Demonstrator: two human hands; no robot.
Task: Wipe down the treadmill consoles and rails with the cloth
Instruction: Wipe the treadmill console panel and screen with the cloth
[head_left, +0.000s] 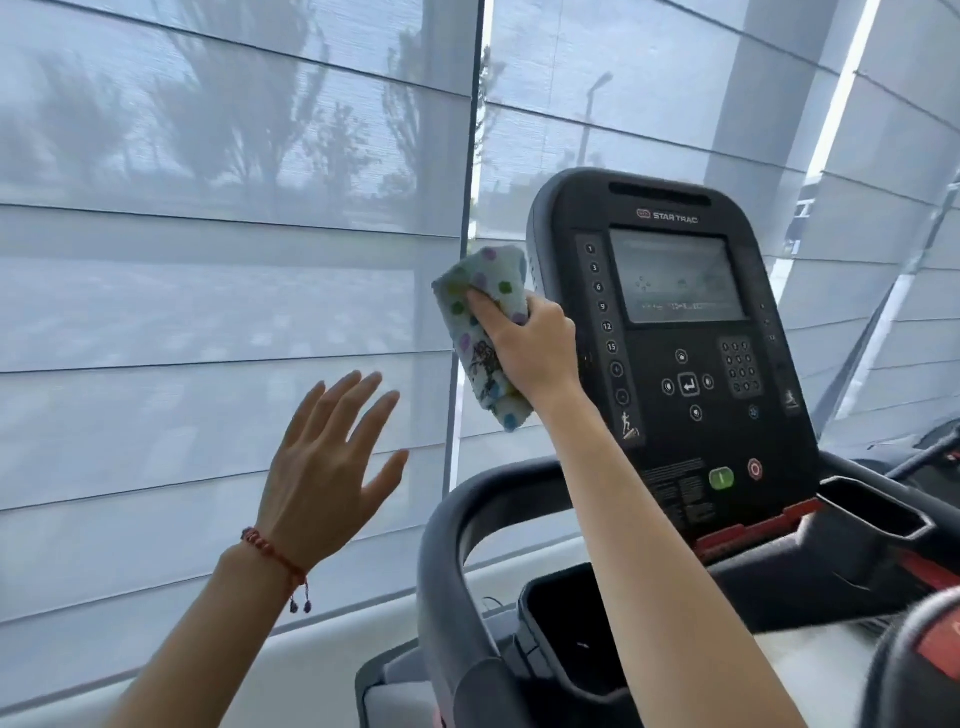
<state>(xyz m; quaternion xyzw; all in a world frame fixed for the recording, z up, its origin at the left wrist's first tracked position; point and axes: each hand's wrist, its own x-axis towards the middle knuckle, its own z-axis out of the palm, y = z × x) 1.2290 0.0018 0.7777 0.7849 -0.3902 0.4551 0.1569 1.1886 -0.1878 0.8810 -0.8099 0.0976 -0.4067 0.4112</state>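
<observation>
A black treadmill console with a grey screen and button panel stands at the right. My right hand grips a folded pale cloth with coloured dots and holds it against the console's left edge. My left hand floats in the air to the left, fingers straight and spread, touching nothing; a red string bracelet is on its wrist. A curved dark grey rail loops below the console, partly hidden by my right forearm.
Sheer window blinds fill the view behind and left of the treadmill. A cup-holder recess and a tray sit below the console. A second machine's dark edge shows at the bottom right.
</observation>
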